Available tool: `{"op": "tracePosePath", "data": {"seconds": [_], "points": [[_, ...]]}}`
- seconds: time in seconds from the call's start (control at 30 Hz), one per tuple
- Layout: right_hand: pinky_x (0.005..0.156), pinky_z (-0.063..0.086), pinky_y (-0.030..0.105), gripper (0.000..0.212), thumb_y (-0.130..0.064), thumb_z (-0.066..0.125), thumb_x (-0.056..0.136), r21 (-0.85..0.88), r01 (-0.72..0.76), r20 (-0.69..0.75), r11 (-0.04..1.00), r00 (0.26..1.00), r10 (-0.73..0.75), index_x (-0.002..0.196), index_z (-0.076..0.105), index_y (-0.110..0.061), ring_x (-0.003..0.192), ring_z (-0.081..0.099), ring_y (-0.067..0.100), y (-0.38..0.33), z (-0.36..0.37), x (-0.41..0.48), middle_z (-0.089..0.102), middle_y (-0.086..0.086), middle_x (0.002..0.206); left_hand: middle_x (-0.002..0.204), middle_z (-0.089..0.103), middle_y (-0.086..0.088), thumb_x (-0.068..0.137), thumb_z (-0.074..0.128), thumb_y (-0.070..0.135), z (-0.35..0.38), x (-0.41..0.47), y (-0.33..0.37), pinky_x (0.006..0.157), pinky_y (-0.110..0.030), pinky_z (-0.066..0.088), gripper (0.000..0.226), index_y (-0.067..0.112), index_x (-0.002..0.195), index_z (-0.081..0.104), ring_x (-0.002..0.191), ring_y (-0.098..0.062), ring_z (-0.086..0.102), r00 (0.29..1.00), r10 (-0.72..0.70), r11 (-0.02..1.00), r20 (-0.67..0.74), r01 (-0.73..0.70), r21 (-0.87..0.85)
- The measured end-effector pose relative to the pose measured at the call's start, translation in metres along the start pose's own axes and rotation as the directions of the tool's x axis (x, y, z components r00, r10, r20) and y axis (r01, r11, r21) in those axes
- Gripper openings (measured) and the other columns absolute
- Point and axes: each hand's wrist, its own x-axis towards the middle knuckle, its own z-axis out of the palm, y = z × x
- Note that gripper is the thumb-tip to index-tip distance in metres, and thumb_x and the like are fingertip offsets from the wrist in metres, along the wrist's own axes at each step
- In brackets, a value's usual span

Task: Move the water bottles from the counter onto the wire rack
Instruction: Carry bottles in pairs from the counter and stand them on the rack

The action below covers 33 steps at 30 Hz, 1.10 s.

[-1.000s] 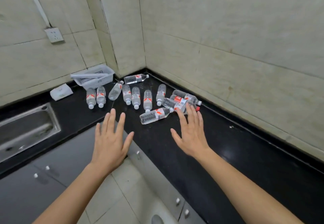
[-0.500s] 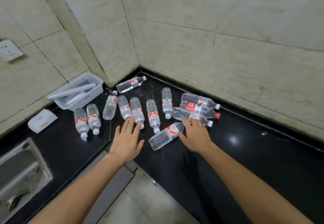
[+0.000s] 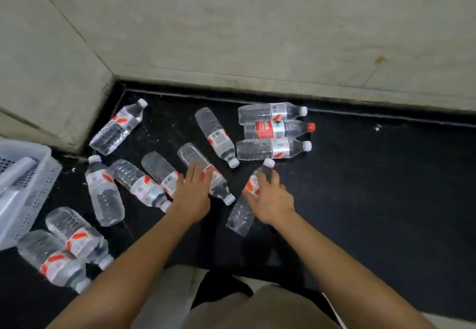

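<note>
Both hands had dropped from their hover over the scatter and reached plastic. The right hand [image 3: 271,197] had curled fingers and thumb round the upper body of a clear ribbed plastic water bottle with a white cap [image 3: 239,216], which lay with its cap toward one o'clock. The left hand [image 3: 192,194] rested with fingers straight and close together across the label of a second clear white-capped bottle [image 3: 190,155] at its twelve o'clock, not yet wrapped round it as far as I could see. Every bottle lay on its side on the black stone counter [image 3: 373,187], so a grasp from above across the body looked the natural one. I judged the nearest pair had been chosen so that each hand could carry one. The rest stayed strewn from eight o'clock round to one, where a red-capped, red-labelled bottle [image 3: 278,129] lay touching a clear neighbour on either side. How much water any of them held I could not tell. At nine o'clock a white perforated plastic basket [image 3: 41,174] held pale tube-like pieces I could not identify. The wire rack was nowhere in sight, so nothing had visibly been shelved.
</note>
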Motion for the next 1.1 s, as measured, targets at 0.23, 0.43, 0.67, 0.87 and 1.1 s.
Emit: {"op": "tracePosePath", "data": {"seconds": [0.23, 0.43, 0.67, 0.87, 1.1], "points": [[0.093, 0.05, 0.044, 0.1, -0.056, 0.065, 0.087, 0.315, -0.256, 0.028, 0.914, 0.965, 0.26, 0.157, -0.005, -0.048, 0.135, 0.047, 0.038, -0.026, 0.048, -0.009, -0.009, 0.011, 0.168, 0.167, 0.017, -0.018, 0.09, 0.064, 0.009, 0.013, 0.049, -0.027, 0.12, -0.061, 0.01, 0.084, 0.027, 0.16, 0.022, 0.155, -0.035, 0.014, 0.931, 0.364, 0.913, -0.023, -0.352, 0.208], [0.091, 0.053, 0.043, 0.104, -0.042, 0.07, 0.081, 0.335, -0.3, 0.025, 0.893, 0.95, 0.31, 0.157, -0.001, -0.048, 0.116, 0.06, 0.038, -0.029, 0.049, -0.015, 0.013, 0.012, 0.162, 0.113, 0.065, -0.025, 0.063, 0.094, 0.025, -0.006, 0.063, -0.02, 0.102, -0.063, 0.043, 0.073, 0.011, 0.13, 0.068, 0.109, -0.044, 0.062, 0.876, 0.466, 0.88, -0.127, -0.444, 0.172], [0.082, 0.052, 0.039, 0.106, -0.042, 0.069, 0.087, 0.04, -0.341, -0.049, 0.939, 0.938, 0.343, 0.158, -0.01, -0.043, 0.103, 0.065, 0.033, 0.01, 0.043, -0.032, 0.027, 0.014, 0.152, 0.14, 0.047, -0.011, 0.083, 0.069, 0.057, -0.007, 0.061, 0.022, 0.098, -0.045, 0.041, 0.08, 0.027, 0.15, 0.037, 0.124, -0.03, 0.048, 0.97, 0.244, 0.941, -0.008, -0.235, 0.242], [0.086, 0.053, 0.04, 0.137, -0.05, 0.081, 0.076, 0.121, -0.54, 0.013, 0.833, 0.84, 0.543, 0.155, -0.029, -0.028, 0.11, 0.065, 0.033, 0.058, 0.037, -0.043, 0.028, 0.018, 0.15, 0.146, 0.044, -0.014, 0.081, 0.061, 0.072, -0.001, 0.054, 0.062, 0.101, -0.045, 0.04, 0.086, 0.023, 0.148, 0.04, 0.128, -0.033, 0.045, 0.978, 0.206, 0.968, 0.031, -0.208, 0.143], [0.091, 0.049, 0.04, 0.121, -0.048, 0.079, 0.073, 0.147, -0.582, 0.078, 0.8, 0.813, 0.577, 0.156, -0.007, -0.025, 0.117, 0.06, 0.032, 0.086, 0.044, -0.055, 0.042, 0.013, 0.135, 0.134, 0.047, -0.019, 0.075, 0.069, 0.072, 0.02, 0.022, 0.092, 0.102, -0.045, 0.043, 0.085, 0.016, 0.136, 0.051, 0.126, -0.038, 0.044, 0.987, 0.018, 0.908, 0.162, 0.052, -0.415]]}}
